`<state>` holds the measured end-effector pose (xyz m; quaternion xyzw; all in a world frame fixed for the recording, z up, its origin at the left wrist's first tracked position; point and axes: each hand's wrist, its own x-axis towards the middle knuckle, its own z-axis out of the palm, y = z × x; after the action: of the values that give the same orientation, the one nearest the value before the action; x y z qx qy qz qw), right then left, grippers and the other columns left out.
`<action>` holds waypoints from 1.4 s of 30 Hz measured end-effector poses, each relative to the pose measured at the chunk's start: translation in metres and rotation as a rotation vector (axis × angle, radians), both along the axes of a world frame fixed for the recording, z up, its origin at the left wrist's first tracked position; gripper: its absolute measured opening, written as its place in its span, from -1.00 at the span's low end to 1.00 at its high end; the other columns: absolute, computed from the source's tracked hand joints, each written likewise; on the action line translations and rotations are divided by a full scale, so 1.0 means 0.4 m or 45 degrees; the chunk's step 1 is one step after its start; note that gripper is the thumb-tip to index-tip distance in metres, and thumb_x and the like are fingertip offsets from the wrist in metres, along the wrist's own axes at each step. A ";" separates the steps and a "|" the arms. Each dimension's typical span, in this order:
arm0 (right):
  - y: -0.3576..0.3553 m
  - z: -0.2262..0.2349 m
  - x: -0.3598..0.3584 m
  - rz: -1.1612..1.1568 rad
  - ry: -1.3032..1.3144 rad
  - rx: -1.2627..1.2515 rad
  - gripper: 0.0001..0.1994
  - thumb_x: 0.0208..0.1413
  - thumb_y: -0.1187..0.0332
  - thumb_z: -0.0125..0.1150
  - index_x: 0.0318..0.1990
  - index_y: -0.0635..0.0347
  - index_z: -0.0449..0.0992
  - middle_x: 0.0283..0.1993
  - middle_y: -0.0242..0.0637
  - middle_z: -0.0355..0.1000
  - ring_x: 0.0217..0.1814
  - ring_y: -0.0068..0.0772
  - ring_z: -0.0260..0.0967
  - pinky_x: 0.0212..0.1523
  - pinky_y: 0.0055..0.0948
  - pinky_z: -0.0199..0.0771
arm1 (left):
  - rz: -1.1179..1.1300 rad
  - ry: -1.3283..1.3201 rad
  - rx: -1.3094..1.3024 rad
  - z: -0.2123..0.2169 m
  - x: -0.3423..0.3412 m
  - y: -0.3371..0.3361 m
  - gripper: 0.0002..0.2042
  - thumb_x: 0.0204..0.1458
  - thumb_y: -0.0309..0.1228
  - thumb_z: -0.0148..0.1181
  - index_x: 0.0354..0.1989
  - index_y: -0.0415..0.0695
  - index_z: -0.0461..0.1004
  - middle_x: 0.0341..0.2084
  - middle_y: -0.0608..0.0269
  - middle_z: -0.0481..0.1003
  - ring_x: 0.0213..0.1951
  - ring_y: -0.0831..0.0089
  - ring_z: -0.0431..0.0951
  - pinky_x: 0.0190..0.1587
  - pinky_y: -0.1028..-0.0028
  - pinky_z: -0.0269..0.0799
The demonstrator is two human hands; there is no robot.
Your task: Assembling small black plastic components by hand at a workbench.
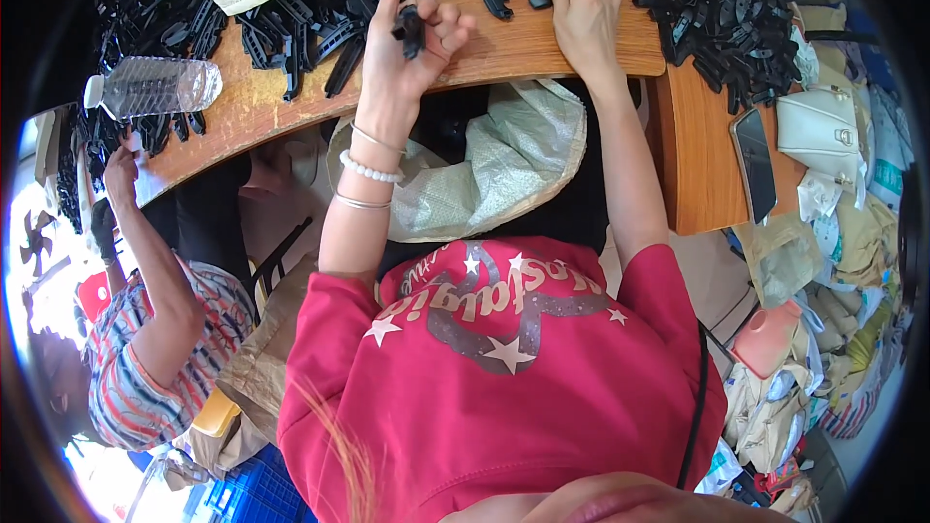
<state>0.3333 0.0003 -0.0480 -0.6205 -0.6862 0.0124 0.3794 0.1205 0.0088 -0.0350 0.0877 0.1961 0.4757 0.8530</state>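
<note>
My left hand [407, 63] is turned palm up over the table's near edge, its fingers curled around a small black plastic part [411, 31] and the thumb sticking up. Bracelets circle that wrist. My right hand [584, 21] lies palm down low over the wooden table [504, 50], fingers apart, with nothing visible in it. Beside its thumb sits a small black piece [540, 0]. Long black plastic parts [320, 29] are heaped beyond my left hand. Another heap of shorter black parts [722, 29] is right of my right hand.
A clear plastic bottle [160, 87] lies among parts at the left. A woven sack [513, 165] gapes below the table edge at my lap. On the right are a phone [754, 165] and a white bag [819, 136]. A co-worker in a striped shirt [160, 349] works at far left.
</note>
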 end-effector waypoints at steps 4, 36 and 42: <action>-0.026 -0.001 0.003 0.091 0.103 0.338 -0.81 0.16 0.48 0.06 -0.13 0.21 0.55 -0.02 -0.20 0.47 0.03 -0.22 0.37 0.11 -0.34 0.25 | -0.021 0.895 0.411 0.010 0.026 0.029 -0.64 0.09 -0.19 0.20 -0.55 -0.27 0.42 -0.58 0.12 0.50 -0.56 0.32 0.57 -0.65 0.59 0.44; -0.196 0.092 -0.085 0.527 0.817 -0.411 -0.77 0.12 0.38 0.17 -0.12 0.33 0.49 -0.32 -0.23 0.52 -0.39 -0.52 0.48 -0.32 -0.54 0.46 | -0.121 0.985 0.672 0.072 0.005 -0.135 -0.67 0.20 -0.45 -0.05 0.06 -0.41 0.31 -0.47 0.10 0.53 -0.66 0.58 0.45 -0.69 0.70 0.24; -0.200 0.103 -0.111 0.456 0.303 -0.133 -0.80 -0.05 0.47 0.25 -0.22 0.27 0.49 -0.37 -0.18 0.45 -0.25 -0.19 0.45 -0.26 -0.34 0.45 | -0.078 1.198 0.698 0.055 0.019 -0.155 -0.69 0.19 -0.44 -0.02 0.02 -0.42 0.35 -0.59 0.22 0.50 -0.69 0.61 0.44 -0.69 0.69 0.23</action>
<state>0.2890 -0.0796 -0.0068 -0.5017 -0.7343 0.1881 0.4168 0.1280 -0.0534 -0.0129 0.5159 0.4227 0.3938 0.6325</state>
